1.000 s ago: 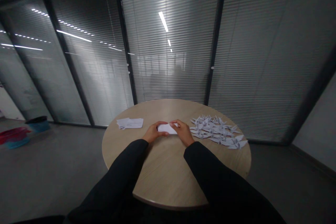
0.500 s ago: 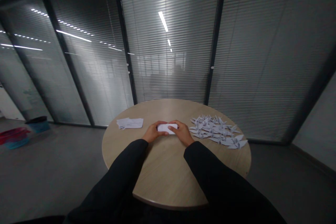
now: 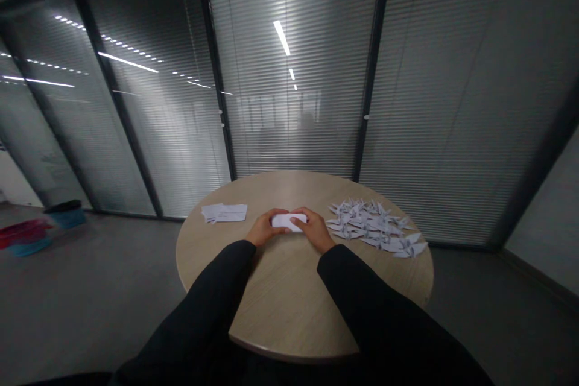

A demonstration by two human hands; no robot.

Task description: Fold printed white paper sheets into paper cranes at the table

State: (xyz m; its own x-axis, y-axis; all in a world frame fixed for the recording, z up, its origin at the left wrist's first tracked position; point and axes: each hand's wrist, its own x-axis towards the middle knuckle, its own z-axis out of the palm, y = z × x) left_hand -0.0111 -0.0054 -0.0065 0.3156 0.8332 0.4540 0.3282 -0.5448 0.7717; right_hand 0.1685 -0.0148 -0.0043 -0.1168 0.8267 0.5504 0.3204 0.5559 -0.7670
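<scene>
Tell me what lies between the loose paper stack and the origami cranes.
Head view: the left hand and right hand hold folded white paper there.

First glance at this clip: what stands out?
A large heap of white folded-paper origami cranes spreads across the right side of the round light-wood table. Mid-table, the bare left hand and right hand pinch a small folded strip of white paper, with a loose stack of white paper rectangles to their left.

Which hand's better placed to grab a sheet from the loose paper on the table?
Left, probably. The left hand is closer to the loose white paper sheets, while the right hand is on the side of the paper cranes. Both hands are on the folded white paper, so the left would need to release it.
</scene>
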